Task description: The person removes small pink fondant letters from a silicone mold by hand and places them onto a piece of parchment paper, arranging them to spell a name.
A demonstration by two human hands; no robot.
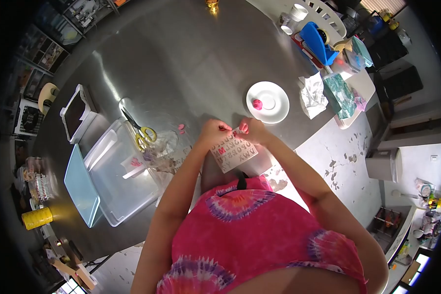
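Observation:
A pale, flat letter mold [234,152] with rows of alphabet letters hangs tilted over the table's near edge. One letter in it, like an M, is bright pink. My left hand [215,131] is closed at the mold's upper left edge, fingers pinched. My right hand [255,131] grips the upper right edge, fingertips close to the left ones. Whether a small pink bit sits between the fingers is too small to tell. Just beyond my right hand, a white saucer [278,113] bears a pink lump [257,104]. Small pink pieces [181,128] lie left of my left hand.
Yellow-handled scissors [146,133] lie by a clear plastic bin [127,181], with a light blue lid [82,186] beside it. At right are crumpled white paper [313,95], a green tissue pack [339,95] and a blue tape dispenser [318,44]. A gold object [212,6] stands at the far edge.

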